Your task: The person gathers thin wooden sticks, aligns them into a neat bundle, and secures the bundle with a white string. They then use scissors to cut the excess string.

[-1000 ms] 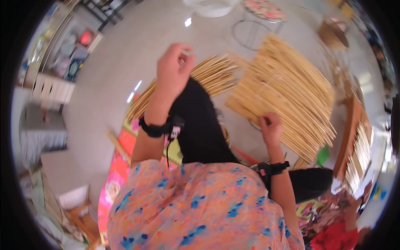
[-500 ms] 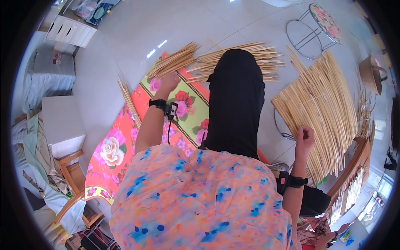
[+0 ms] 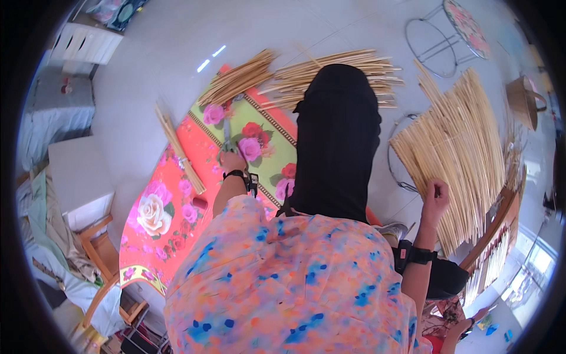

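Note:
My left hand (image 3: 233,161) is closed round the near end of a narrow grey tool (image 3: 227,131), which looks like a blade; motion blur hides its exact kind. It is over a cloth (image 3: 203,147) printed with roses in red and green. My right hand (image 3: 436,199) is closed, fingers curled, beside the near left edge of a mat of pale straw-coloured sticks (image 3: 457,150). Whatever those fingers hold, if anything, is too small to tell. Beyond my left hand lies a pile of loose sticks (image 3: 239,76). A small tied bundle (image 3: 180,150) rests on the cloth's left side.
More sticks (image 3: 342,74) lie beyond my black-clad knee (image 3: 336,135). A round floral-topped stool (image 3: 466,29) stands far right, near a woven basket (image 3: 522,105). Wooden chairs (image 3: 97,248) are at left. Another person's hand (image 3: 479,315) shows at lower right.
My left hand has drawn back from the stick pile toward me, and the grey tool now shows in it. My right hand has barely moved. The view has shifted slightly.

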A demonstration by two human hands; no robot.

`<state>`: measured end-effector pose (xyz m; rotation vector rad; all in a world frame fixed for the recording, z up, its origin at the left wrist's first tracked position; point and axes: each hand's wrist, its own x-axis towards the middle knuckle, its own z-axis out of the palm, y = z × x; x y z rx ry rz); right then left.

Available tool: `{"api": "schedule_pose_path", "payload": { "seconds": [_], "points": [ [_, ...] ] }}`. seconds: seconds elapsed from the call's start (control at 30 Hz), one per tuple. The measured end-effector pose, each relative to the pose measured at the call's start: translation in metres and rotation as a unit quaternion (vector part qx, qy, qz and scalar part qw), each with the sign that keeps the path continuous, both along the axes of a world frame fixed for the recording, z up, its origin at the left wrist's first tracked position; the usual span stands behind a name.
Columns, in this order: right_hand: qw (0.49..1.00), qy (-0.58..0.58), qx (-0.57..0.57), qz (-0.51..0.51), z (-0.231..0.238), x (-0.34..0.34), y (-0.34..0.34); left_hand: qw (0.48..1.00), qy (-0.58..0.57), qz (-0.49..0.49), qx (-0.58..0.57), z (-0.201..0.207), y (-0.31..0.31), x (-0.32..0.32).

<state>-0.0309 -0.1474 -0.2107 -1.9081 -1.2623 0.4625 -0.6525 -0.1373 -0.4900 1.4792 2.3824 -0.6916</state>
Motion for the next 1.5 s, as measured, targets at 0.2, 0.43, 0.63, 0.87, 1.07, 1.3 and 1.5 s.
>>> {"api": "schedule_pose_path", "payload": {
  "seconds": [0.2, 0.43, 0.63, 0.87, 1.07, 1.3, 1.5],
  "points": [
    [0.999, 0.031, 0.027, 0.002, 0.003, -0.008, 0.016, 0.975, -0.107, 0.189, 0.035, -0.002, -0.019, 0.002],
    [0.999, 0.023, 0.025, -0.026, 0.009, -0.013, 0.014, 0.91, -0.223, 0.33, 0.114, -0.021, -0.012, -0.034],
    [0.999, -0.008, 0.023, -0.035, 0.012, -0.015, 0.01, 0.936, -0.194, 0.295, 0.014, -0.008, -0.001, -0.002],
    [0.999, 0.018, 0.027, -0.039, 0.015, -0.018, 0.014, 0.969, -0.207, 0.131, -0.033, -0.039, -0.025, -0.018],
    [0.998, 0.012, 0.055, -0.033, 0.013, -0.019, 0.015, 0.675, -0.434, 0.58, 0.142, 0.022, -0.008, 0.047],
    [0.994, -0.084, 0.036, -0.052, 0.017, -0.025, 0.013, 0.973, -0.133, -0.101, 0.158, 0.003, 0.041, 0.016],
    [0.994, -0.071, 0.085, -0.003, 0.024, -0.021, 0.011, 0.717, -0.481, 0.033, 0.503, 0.131, 0.17, 0.072]
  ]
}}
